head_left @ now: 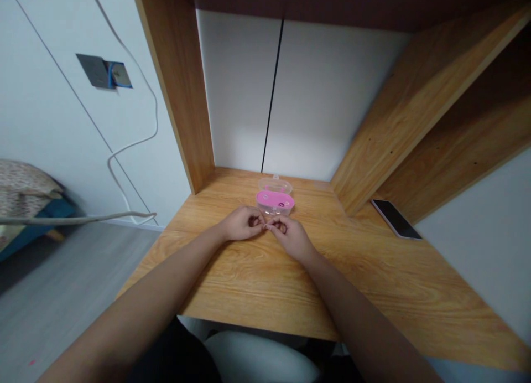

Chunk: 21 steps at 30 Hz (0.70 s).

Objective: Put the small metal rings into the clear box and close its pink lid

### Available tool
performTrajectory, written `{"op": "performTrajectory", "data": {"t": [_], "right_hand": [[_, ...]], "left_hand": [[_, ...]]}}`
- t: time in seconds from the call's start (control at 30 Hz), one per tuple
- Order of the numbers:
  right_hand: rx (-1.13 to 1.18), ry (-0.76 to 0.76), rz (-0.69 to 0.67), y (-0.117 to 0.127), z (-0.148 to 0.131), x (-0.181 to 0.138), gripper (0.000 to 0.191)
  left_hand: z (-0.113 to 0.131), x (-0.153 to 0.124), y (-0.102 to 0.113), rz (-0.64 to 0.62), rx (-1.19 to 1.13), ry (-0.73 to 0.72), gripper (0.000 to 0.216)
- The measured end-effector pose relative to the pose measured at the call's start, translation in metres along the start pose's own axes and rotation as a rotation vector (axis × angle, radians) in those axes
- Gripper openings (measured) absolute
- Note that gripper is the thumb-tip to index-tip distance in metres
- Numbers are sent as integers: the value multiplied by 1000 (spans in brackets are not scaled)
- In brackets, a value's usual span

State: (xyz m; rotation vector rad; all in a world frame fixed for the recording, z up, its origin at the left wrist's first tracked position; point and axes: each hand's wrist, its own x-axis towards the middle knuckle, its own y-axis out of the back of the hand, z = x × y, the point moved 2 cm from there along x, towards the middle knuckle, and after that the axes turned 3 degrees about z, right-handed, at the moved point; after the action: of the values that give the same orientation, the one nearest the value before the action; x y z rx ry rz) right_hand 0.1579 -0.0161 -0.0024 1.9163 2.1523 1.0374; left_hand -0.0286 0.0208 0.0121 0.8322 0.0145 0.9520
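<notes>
Both hands meet over the wooden desk, their fingertips touching or almost so. My left hand point(244, 223) is closed in a pinch, and my right hand point(291, 237) pinches toward it from the other side. A tiny pale bit shows between the fingertips, too small to name. Just beyond the hands stands a small clear plastic case point(274, 210) with its transparent lid point(275, 185) swung open toward the back. Inside it lies a pink oval insert point(271, 199) bearing a few small round items, one of them dark.
The wooden desk point(257, 283) has upright wooden panels at left and right. A phone point(396, 220) lies at the right by the wall. On the left, a white cable point(155, 112) hangs near an open wall socket point(118, 73). A light seat point(261, 355) is below the front edge.
</notes>
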Motion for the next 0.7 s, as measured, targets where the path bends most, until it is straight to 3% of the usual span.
{"op": "performTrajectory", "data": {"t": [0.1,0.23,0.7], "right_hand": [[229,-105,42,0,9,3,20],[402,-149,50,-1,13,5,27],[397,-151,99,3,10,4,26]], "left_hand": [[1,3,-2,66,-87,54,26],[3,4,-4,66,-178,103,31],[1,5,-11,57,-259,134,41]]}}
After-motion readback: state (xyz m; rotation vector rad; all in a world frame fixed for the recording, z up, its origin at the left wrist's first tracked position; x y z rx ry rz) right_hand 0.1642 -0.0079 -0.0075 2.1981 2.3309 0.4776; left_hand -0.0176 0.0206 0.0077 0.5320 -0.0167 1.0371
